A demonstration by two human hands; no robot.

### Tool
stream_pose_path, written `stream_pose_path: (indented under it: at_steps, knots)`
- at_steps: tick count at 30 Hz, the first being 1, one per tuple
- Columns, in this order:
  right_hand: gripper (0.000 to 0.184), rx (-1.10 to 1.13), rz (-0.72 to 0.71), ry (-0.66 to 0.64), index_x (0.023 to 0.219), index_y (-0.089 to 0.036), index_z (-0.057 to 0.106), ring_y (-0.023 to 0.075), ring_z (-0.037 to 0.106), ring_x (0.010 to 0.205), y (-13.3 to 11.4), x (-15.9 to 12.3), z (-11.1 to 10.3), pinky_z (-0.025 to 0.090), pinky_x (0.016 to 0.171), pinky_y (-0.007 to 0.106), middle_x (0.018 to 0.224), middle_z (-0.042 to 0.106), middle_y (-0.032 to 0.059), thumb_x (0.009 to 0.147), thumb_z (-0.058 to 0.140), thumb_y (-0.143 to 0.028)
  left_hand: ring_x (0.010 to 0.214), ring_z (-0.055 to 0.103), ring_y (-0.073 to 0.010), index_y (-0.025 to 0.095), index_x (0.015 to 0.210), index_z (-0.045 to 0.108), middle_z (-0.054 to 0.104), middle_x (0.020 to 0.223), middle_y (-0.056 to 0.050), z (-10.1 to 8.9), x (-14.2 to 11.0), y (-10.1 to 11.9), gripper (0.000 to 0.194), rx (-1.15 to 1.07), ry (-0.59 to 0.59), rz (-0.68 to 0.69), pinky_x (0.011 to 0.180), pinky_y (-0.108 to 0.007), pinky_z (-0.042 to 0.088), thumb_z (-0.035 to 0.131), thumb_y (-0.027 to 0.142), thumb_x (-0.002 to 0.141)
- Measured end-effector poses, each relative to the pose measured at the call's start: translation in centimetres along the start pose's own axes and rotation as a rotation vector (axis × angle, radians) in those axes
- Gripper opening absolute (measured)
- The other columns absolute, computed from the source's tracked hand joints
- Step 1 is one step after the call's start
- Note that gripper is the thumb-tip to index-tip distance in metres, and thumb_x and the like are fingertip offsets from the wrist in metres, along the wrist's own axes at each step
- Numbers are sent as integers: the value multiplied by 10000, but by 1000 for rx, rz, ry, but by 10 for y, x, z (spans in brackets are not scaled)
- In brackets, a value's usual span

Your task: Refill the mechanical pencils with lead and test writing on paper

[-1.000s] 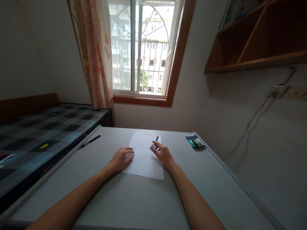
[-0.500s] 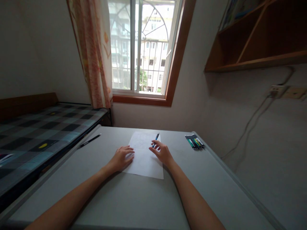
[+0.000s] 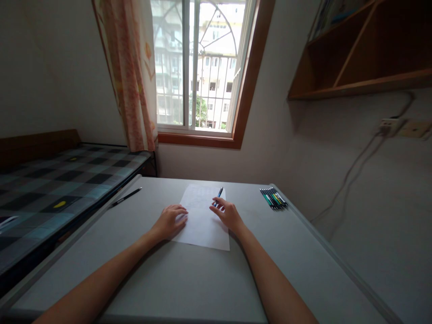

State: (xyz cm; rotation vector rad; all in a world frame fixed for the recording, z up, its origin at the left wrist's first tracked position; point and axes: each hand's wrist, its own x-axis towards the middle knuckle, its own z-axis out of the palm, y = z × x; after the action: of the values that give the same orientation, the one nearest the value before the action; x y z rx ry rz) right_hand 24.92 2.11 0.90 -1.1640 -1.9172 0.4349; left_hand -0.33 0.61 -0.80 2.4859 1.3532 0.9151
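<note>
A white sheet of paper (image 3: pixel 202 234) lies on the grey table (image 3: pixel 189 283). My left hand (image 3: pixel 171 220) rests on the paper's left edge, fingers stretched out and slightly spread, holding nothing. Over the right part of the sheet, my right hand (image 3: pixel 227 213) grips a dark pen with blue on its barrel (image 3: pixel 220 192). The pen leans with its upper end away from me, and its lower end is hidden by the fingers. Faint marks seem to show on the upper part of the paper, too small to read.
A row of several pens (image 3: pixel 273 199) lies near the table's right edge. One black pen (image 3: pixel 126 197) lies by the left edge. A bed with a checked cover (image 3: pixel 84 175) stands at the left. A wooden shelf (image 3: pixel 357 85) and power cords (image 3: pixel 353 173) are on the right wall.
The view has shifted very slightly. Both hands keep nearly the same place on the paper, and the pen stays in my right hand.
</note>
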Motion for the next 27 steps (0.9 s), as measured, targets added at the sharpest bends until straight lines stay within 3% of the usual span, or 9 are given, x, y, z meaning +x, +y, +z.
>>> stream_pose_path:
  at_steps: [16, 21, 24, 27]
  knots:
    - [395, -6, -49, -5, 1077, -193, 586, 163, 597, 698, 2, 0, -3, 481, 654, 297, 872, 656, 73, 736, 600, -389, 965, 580, -207, 225, 912, 669, 651, 996, -59, 2, 0, 0, 211, -56, -21, 35, 909, -361, 417, 529, 317, 784]
    - [463, 23, -46, 15, 1192, -198, 513, 146, 593, 680, 5, 1, -4, 498, 626, 294, 971, 630, 91, 745, 566, -305, 1068, 541, -198, 215, 1030, 631, 631, 1088, -60, 0, -2, 10, 280, -155, -77, 98, 951, -337, 404, 518, 331, 801]
    - [466, 27, 9, 80, 1242, -213, 471, 124, 596, 626, 15, 5, -13, 503, 645, 295, 987, 629, 87, 776, 487, -240, 1070, 539, -178, 238, 1084, 608, 609, 1142, -37, -4, -5, 20, 307, -195, -187, 169, 943, -309, 413, 497, 344, 818]
    - [502, 38, 102, 213, 1290, -218, 414, 108, 602, 571, 33, 7, -31, 510, 617, 279, 1042, 612, 99, 789, 410, -192, 1037, 555, -173, 234, 1052, 627, 619, 1118, -39, -6, -5, 24, 290, -178, -190, 173, 928, -293, 420, 486, 341, 822]
